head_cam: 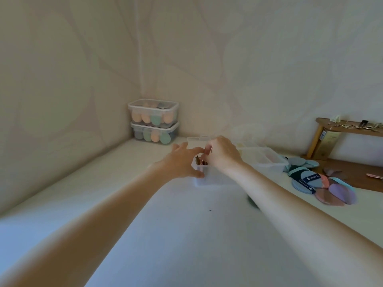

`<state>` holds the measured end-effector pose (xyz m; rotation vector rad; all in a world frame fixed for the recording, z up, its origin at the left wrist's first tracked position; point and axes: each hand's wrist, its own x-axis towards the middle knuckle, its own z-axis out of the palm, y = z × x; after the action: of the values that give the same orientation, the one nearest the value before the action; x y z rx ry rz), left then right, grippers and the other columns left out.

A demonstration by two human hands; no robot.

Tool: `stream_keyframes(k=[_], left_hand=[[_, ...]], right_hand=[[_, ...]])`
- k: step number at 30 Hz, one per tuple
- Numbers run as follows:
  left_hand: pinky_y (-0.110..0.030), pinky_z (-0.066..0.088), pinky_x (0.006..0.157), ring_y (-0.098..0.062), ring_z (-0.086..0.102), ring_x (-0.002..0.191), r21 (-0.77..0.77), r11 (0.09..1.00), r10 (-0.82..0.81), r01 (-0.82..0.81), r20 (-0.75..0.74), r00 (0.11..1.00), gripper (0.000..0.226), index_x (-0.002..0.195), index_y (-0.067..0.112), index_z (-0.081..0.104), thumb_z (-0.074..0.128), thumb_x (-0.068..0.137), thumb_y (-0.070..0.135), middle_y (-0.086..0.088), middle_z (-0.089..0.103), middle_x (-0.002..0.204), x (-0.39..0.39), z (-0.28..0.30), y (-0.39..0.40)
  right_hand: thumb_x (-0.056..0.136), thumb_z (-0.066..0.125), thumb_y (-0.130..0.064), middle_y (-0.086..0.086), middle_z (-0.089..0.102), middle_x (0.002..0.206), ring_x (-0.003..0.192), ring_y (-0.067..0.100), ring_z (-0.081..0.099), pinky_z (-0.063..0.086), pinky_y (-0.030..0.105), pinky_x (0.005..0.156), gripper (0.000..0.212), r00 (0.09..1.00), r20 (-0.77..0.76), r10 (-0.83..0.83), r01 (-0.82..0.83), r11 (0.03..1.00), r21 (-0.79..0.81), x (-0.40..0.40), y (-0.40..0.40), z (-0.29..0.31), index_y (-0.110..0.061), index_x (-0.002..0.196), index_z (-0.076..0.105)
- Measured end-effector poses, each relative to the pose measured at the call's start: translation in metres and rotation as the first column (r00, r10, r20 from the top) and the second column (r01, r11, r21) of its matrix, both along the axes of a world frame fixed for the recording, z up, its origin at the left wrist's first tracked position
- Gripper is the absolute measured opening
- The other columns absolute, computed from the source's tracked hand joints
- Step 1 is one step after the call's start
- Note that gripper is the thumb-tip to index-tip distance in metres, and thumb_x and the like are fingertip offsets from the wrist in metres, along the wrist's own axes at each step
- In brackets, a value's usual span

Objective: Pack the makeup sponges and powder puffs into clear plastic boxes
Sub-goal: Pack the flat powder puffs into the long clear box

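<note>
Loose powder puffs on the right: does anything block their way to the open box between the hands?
Nothing visible does. The powder puffs lie right of the open box; only bare table and the right forearm lie between.

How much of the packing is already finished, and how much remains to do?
Done: two closed boxes of sponges stand stacked in the corner. In hand: the left hand holds the open box by its near-left corner, while the right hand sets brownish pieces upright inside. Left: a pile of powder puffs lies loose on the table at right; another box waits behind, contents unclear.
</note>
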<state>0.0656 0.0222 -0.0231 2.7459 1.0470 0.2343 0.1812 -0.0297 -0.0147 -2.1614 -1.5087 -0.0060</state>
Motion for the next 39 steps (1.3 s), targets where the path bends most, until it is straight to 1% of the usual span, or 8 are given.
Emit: stream_keyframes(k=[6,12,16,18,23,30,35,39], left_hand=[[-0.031,0.025,0.11,-0.021,0.024,0.139,0.094,0.99,-0.104,0.106,-0.027,0.994,0.063,0.139,0.022,0.038,0.067,0.083,0.028,0.001,0.034,0.15,0.004,0.006,-0.002],[-0.031,0.036,0.1,-0.02,0.045,0.123,0.043,0.994,-0.104,0.104,0.006,0.995,0.061,0.136,0.019,0.037,0.067,0.083,0.027,-0.001,0.046,0.139,0.017,0.009,-0.011],[-0.03,0.037,0.099,-0.019,0.05,0.118,0.059,0.993,-0.103,0.106,-0.038,0.994,0.047,0.129,0.02,0.047,0.064,0.085,0.024,0.001,0.048,0.135,0.02,0.008,-0.015],[-0.029,0.037,0.098,-0.019,0.048,0.119,0.049,0.993,-0.103,0.105,-0.039,0.994,0.048,0.13,0.02,0.045,0.063,0.085,0.021,0.001,0.047,0.136,0.019,0.007,-0.017],[-0.029,0.037,0.098,-0.021,0.047,0.122,0.044,0.993,-0.11,0.111,-0.016,0.994,0.061,0.138,0.021,0.035,0.063,0.084,0.017,-0.001,0.044,0.139,0.017,0.007,-0.017],[-0.032,0.039,0.099,-0.022,0.05,0.12,0.074,0.989,-0.13,0.131,-0.021,0.991,0.062,0.139,0.023,0.033,0.064,0.085,0.022,-0.001,0.043,0.14,0.016,0.006,-0.011],[-0.032,0.041,0.101,-0.021,0.05,0.121,0.083,0.986,-0.145,0.146,-0.019,0.989,0.065,0.14,0.023,0.032,0.065,0.084,0.023,-0.002,0.045,0.14,0.012,0.005,-0.008],[-0.031,0.04,0.103,-0.02,0.049,0.126,0.052,0.989,-0.141,0.14,0.033,0.989,0.073,0.144,0.02,0.025,0.066,0.084,0.023,-0.004,0.045,0.143,0.008,0.003,-0.006]], right_hand=[[0.083,0.061,-0.011,0.004,0.065,0.074,0.07,0.018,0.058,0.047,0.028,0.069,0.02,0.993,-0.114,-0.023,0.031,0.997,0.073,0.038,-0.035,0.034,-0.017,0.064,0.058],[0.088,0.057,-0.006,0.011,0.066,0.08,0.067,0.02,0.061,0.054,0.026,0.062,0.018,1.0,0.026,0.015,0.001,0.842,-0.54,0.057,-0.075,0.045,0.003,0.1,0.067],[0.09,0.053,-0.003,0.006,0.058,0.074,0.068,0.021,0.059,0.052,0.025,0.059,0.028,0.991,0.134,-0.002,0.082,0.799,-0.596,0.069,-0.087,0.022,-0.005,0.116,0.06],[0.09,0.053,-0.005,0.009,0.061,0.096,0.071,0.019,0.059,0.047,0.02,0.053,0.034,0.998,0.064,0.013,0.03,0.79,-0.613,0.073,-0.091,0.009,-0.011,0.123,0.054],[0.088,0.057,-0.007,0.009,0.054,0.122,0.083,0.018,0.055,0.045,0.019,0.056,0.038,0.997,0.051,0.056,-0.02,0.842,-0.539,0.076,-0.096,0.001,-0.013,0.125,0.05],[0.089,0.058,-0.009,-0.002,0.058,0.059,0.053,0.007,0.053,0.042,0.02,0.054,0.014,0.989,-0.004,0.147,-0.142,0.948,-0.286,0.058,-0.079,0.046,-0.009,0.1,0.066],[0.085,0.06,-0.008,0.008,0.063,0.091,0.074,0.021,0.057,0.043,0.026,0.06,0.017,0.994,-0.072,0.088,-0.085,0.996,0.034,0.039,-0.047,0.046,-0.01,0.102,0.062],[0.079,0.064,-0.003,0.007,0.059,0.091,0.083,0.026,0.058,0.041,0.027,0.058,0.021,0.985,-0.174,-0.002,0.027,0.989,0.143,0.027,-0.025,0.025,-0.009,0.094,0.051]])
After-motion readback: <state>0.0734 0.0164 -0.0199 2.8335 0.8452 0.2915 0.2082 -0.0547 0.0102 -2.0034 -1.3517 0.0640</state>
